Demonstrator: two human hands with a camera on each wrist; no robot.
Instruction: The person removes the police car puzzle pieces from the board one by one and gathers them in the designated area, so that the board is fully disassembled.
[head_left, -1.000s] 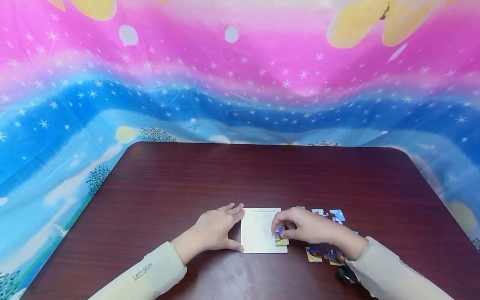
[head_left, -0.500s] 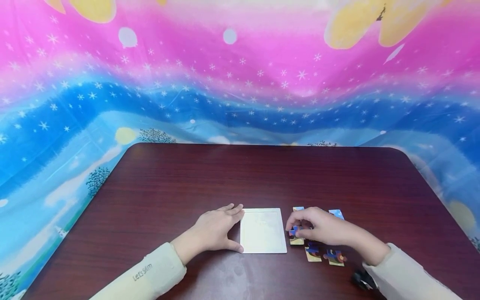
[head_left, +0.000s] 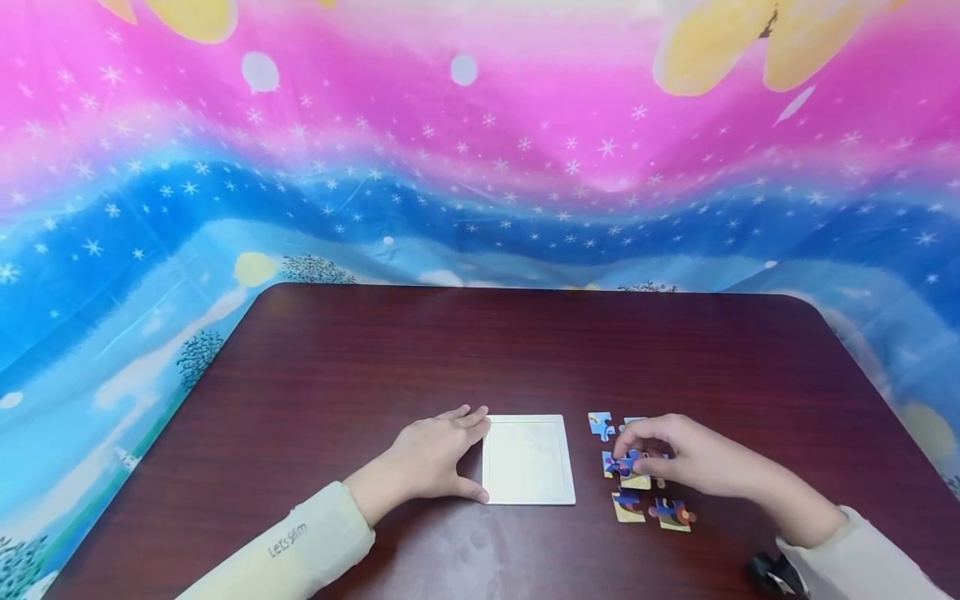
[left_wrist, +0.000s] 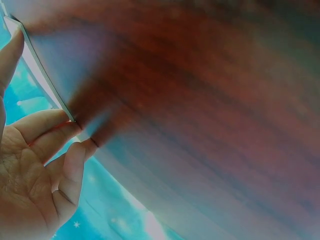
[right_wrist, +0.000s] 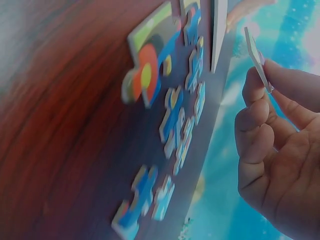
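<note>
A shallow white puzzle tray (head_left: 528, 462) lies flat on the table with no pieces in it. My left hand (head_left: 431, 458) rests at its left side, thumb against the near corner and fingers at the far corner; the left wrist view shows the fingertips touching the tray's edge. To the right, my right hand (head_left: 697, 457) pinches a jigsaw piece (right_wrist: 256, 60) between thumb and fingers, held above the other pieces. Loose jigsaw pieces lie beneath and around it, among them a light blue one (head_left: 600, 425) and one with a red-and-yellow round shape (head_left: 673, 514). The hand partly hides some.
The dark wood-grain table (head_left: 480, 358) has rounded far corners. A pink and blue printed cloth (head_left: 480, 192) hangs behind it and down its sides. A black device (head_left: 776, 575) sits at the right sleeve's cuff.
My right hand has moved right, from over the tray to above the loose pieces, still pinching the jigsaw piece. The left hand and the tray have stayed in place.
</note>
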